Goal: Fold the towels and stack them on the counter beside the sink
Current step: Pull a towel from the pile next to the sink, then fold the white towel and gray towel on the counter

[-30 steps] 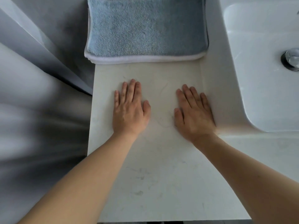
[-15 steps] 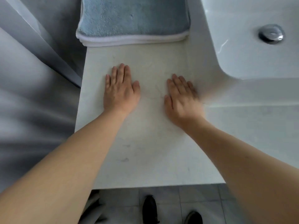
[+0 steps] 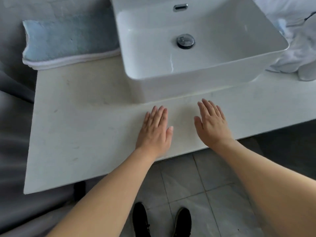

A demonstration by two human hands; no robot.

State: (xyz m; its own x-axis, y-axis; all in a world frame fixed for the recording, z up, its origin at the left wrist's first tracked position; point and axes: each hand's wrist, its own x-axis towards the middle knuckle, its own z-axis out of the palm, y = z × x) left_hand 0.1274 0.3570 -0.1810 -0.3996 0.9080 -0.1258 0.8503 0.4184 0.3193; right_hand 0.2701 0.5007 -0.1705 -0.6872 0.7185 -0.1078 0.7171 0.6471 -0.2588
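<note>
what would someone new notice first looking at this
Two bare hands, the left hand and the right hand, lie flat with straight fingers on the pale counter, just in front of the white basin. Left of the basin sits a folded blue towel on a white one; a crumpled white cloth lies at far right.

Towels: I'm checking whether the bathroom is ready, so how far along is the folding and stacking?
Done: a folded blue towel lies on a white one, stacked on the counter left of the sink. In hand: nothing; the left hand and right hand are flat and open over the counter. Left: a crumpled white cloth lies right of the sink, seemingly unfolded.
</note>
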